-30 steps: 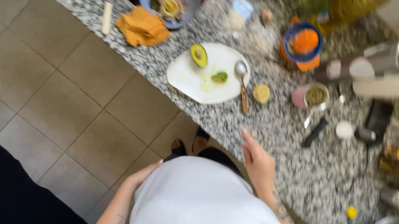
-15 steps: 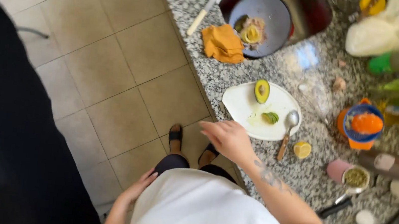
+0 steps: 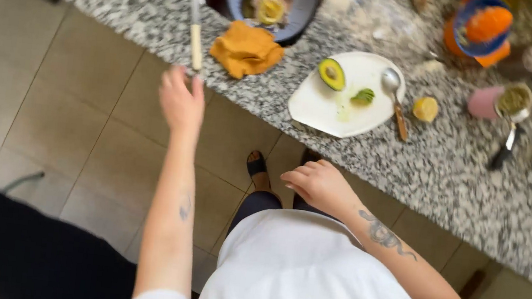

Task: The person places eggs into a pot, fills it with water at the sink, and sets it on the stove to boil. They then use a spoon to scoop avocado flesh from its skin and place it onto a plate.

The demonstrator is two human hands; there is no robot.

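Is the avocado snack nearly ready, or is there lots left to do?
Partly there. Done: one avocado half sits cut open on the white plate, with a green scrap and a spoon beside it. In hand: nothing yet; the left hand reaches up toward a pale handle at the counter's edge, and the right hand hangs empty. Left: the half looks unscooped.

I see a speckled grey granite counter (image 3: 450, 177) bearing a crumpled orange cloth (image 3: 246, 49), a white plate (image 3: 324, 106) and a lemon half (image 3: 425, 109).
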